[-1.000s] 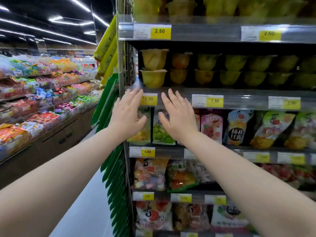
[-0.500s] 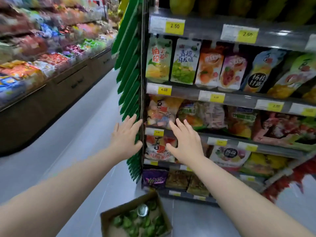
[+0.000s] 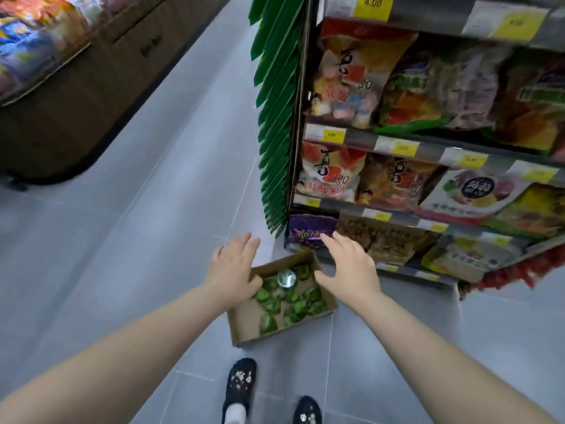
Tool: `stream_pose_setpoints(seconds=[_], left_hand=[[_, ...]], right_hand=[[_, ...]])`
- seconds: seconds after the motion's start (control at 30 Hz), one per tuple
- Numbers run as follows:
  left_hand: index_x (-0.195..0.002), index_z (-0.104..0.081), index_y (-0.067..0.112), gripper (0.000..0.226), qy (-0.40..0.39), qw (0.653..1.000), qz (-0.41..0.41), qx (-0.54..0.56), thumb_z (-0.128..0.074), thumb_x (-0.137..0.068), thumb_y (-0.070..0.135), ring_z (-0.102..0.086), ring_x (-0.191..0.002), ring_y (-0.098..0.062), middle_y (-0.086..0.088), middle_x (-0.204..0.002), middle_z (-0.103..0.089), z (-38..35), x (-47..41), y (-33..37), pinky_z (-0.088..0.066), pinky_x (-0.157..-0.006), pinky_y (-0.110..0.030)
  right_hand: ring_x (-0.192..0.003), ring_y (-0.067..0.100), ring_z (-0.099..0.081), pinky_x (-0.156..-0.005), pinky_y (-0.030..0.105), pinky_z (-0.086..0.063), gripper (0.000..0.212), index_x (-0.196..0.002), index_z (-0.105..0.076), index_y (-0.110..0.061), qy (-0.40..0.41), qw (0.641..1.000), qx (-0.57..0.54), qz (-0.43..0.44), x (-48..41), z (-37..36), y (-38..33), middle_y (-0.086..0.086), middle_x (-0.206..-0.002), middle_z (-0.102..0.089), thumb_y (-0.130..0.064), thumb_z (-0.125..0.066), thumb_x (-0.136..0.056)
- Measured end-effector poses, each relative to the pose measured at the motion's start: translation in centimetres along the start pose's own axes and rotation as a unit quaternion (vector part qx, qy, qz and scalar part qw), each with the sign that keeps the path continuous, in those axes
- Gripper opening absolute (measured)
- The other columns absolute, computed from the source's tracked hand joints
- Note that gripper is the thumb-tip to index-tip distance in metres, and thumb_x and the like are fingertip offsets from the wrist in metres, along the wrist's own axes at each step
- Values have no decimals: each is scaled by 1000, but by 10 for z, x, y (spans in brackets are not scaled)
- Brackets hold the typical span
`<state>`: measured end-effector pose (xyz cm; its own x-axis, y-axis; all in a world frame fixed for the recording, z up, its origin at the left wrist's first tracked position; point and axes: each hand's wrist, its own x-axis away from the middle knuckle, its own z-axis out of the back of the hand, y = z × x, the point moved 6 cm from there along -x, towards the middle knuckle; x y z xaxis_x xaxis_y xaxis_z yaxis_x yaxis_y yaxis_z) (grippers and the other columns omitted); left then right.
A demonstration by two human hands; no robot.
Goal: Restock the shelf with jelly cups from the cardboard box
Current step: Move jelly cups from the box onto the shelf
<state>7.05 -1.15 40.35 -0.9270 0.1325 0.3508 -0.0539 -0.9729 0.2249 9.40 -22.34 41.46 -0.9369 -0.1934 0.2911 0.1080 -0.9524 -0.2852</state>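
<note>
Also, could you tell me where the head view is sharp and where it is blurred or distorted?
Head view: the left hand, right hand, cardboard box and jelly cups read fairly sharp; the snack bags and price tags near the frame's top smear with motion blur; the wide lens tilts the shelves.

Brown cardboard box [image 3: 242,325]; bright green jelly cups [image 3: 294,305] inside, one with a shiny silver foil lid [image 3: 286,278]; pale grey tiled floor [image 3: 137,209]; purple snack bag [image 3: 308,233] with green lettering; yellow price tags [image 3: 372,4]; dark green pointed strips [image 3: 275,117] along the shelf end; red fringe [image 3: 519,272]; black shoes [image 3: 241,382] flecked white.
</note>
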Motion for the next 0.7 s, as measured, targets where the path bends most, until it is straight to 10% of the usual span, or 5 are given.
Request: stream_pose_setpoints(seconds=[0.7], left_hand=[[-149, -21, 19, 75, -155, 986, 66, -4, -54, -87, 44, -25, -141, -25, -4, -157, -17, -316, -154, -119, -25, -114, -40]], right_hand=[[-139, 23, -26, -109, 39, -33, 77, -151, -17, -31, -146, 975, -87, -141, -122, -354, 66, 0, -158, -15, -39, -60, -87]])
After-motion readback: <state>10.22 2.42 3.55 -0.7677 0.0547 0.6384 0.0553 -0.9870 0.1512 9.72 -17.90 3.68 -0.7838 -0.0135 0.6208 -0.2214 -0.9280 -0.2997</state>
